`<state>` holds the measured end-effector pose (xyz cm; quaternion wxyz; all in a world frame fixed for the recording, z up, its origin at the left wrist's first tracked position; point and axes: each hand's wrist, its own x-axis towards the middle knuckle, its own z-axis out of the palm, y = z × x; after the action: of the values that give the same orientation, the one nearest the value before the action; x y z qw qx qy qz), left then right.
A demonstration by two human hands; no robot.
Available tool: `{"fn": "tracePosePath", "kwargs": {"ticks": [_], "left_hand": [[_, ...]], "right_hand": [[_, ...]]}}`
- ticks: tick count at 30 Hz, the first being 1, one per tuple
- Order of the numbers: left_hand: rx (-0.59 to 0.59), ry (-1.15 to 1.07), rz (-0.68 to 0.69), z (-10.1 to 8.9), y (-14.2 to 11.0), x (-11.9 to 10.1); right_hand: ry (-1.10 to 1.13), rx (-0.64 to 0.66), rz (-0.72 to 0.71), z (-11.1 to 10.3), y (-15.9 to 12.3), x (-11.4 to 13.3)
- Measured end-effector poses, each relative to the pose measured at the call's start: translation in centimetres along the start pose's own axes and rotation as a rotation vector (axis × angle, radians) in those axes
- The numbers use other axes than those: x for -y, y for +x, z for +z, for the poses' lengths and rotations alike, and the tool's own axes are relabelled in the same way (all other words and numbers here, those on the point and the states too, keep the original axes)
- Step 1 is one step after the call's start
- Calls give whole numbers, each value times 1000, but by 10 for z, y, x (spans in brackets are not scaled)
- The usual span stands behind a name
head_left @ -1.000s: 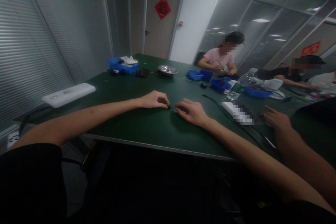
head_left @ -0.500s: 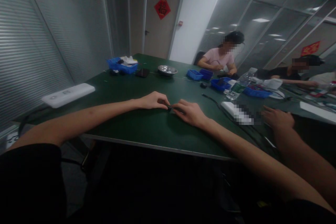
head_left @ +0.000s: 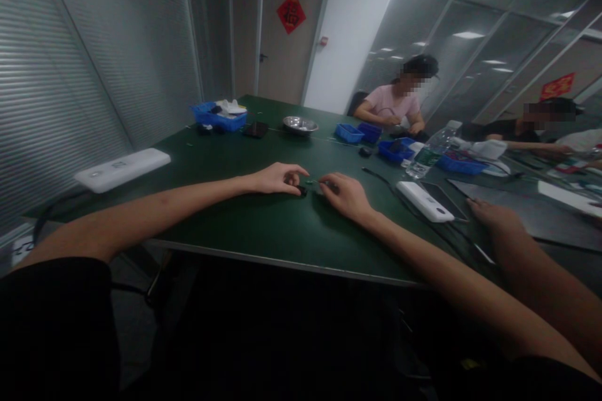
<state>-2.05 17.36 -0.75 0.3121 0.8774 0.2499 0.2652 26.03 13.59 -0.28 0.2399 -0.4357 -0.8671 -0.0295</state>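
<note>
My left hand [head_left: 281, 178] is low over the green tabletop [head_left: 263, 232], its index finger lifted away from the thumb. A small black part [head_left: 303, 190] sits at the tip of that thumb, apparently held against the curled fingers. Facing it, my right hand [head_left: 345, 193] has its thumb and index fingertips close together; what they pinch is too small to make out. Between the two hands shows a tiny green piece [head_left: 310, 182], near the right fingertips. Whether it touches them I cannot tell.
A white power bank-like box [head_left: 423, 202] with a cable, a phone [head_left: 446, 200] and a water bottle [head_left: 430, 153] stand right. Another person's hand [head_left: 496, 216] rests beside a dark flat panel [head_left: 550, 216]. Behind are a steel bowl [head_left: 301, 128] and blue trays [head_left: 348, 133].
My left index finger has lifted off the black part. My right fingertips have drawn back slightly to the right, and the green piece now shows between the hands.
</note>
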Motion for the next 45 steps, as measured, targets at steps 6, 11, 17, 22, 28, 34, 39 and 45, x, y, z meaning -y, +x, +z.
{"fn": "tracePosePath", "kwargs": {"ticks": [6, 11, 17, 22, 28, 34, 39, 45], "left_hand": [[-74, 189, 120, 0, 2, -1], [-80, 228, 131, 2, 3, -1], [-71, 246, 120, 2, 1, 1], [-67, 265, 111, 3, 1, 4], [-73, 309, 82, 1, 1, 6], [-119, 301, 82, -3, 2, 10], [-220, 271, -24, -9, 3, 12], [-121, 314, -1, -5, 2, 8]], "right_hand": [[-79, 27, 142, 1, 2, -10], [-121, 27, 175, 3, 4, -12], [-50, 76, 18, 4, 8, -9], [16, 110, -80, 3, 7, -4], [30, 102, -63, 0, 4, -3], [19, 95, -73, -1, 3, -4], [2, 76, -78, 4, 3, -8], [19, 86, -82, 3, 3, -8]]}}
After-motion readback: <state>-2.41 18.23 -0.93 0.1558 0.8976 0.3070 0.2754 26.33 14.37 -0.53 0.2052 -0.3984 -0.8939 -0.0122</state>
